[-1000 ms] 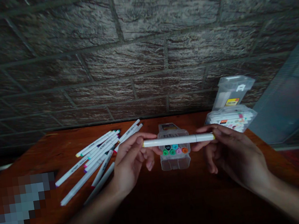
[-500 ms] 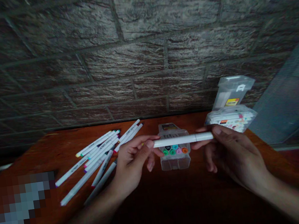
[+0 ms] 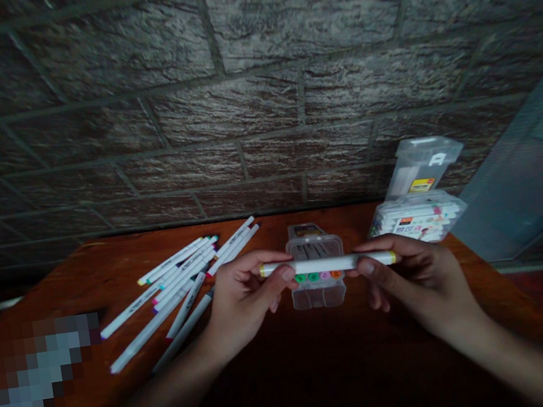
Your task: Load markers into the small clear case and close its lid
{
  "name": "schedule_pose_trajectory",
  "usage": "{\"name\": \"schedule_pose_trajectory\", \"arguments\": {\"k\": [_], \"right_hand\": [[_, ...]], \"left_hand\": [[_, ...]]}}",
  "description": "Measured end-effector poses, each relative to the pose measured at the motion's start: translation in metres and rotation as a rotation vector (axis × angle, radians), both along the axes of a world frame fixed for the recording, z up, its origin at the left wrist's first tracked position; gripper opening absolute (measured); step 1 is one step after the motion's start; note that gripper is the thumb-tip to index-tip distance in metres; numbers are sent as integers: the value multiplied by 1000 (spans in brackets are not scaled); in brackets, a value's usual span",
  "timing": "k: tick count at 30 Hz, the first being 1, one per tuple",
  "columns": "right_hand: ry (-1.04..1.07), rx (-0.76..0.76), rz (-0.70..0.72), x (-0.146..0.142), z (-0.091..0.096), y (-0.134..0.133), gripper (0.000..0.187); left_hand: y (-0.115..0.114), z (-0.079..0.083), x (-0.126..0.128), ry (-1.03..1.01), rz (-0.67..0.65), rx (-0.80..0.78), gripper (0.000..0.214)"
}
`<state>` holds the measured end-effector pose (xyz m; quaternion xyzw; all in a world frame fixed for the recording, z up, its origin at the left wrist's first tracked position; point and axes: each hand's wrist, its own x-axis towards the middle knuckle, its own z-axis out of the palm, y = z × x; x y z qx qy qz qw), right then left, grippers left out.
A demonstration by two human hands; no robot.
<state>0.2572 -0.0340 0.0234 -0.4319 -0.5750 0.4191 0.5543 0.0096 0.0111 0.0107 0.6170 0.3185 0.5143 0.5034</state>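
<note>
Level between my two hands is a white marker [image 3: 324,265] with a yellow band at each end. My left hand [image 3: 246,291] pinches it near its left end with thumb and fingers. Near the right end, my right hand [image 3: 420,277] grips it the same way. Behind and below the marker stands a small clear plastic case [image 3: 319,296], partly hidden by it. Green, pink and orange marker ends show in that case. On the left, several loose white markers [image 3: 181,277] with coloured tips lie in a pile close to my left hand.
A second clear case [image 3: 429,171], its lid raised, holds white markers at the back right of the wooden table [image 3: 319,365]. Along the table's back edge rises a brick wall [image 3: 257,104]. A grey panel [image 3: 528,160] stands to the right.
The marker has come down slightly. My right thumb and fingers have shifted inward along it, so its yellow right end now shows. The loose markers and cases have stayed put.
</note>
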Motion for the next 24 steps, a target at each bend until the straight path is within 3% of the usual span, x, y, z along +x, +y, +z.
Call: {"name": "schedule_pose_trajectory", "arguments": {"k": [12,24], "right_hand": [[23,-13,-33,-2,0,2,20],[134,-15,83,2,-4,4,17]], "left_hand": [[-1,1,0,52,40,46,16],[-1,1,-2,67,32,5,26]]}}
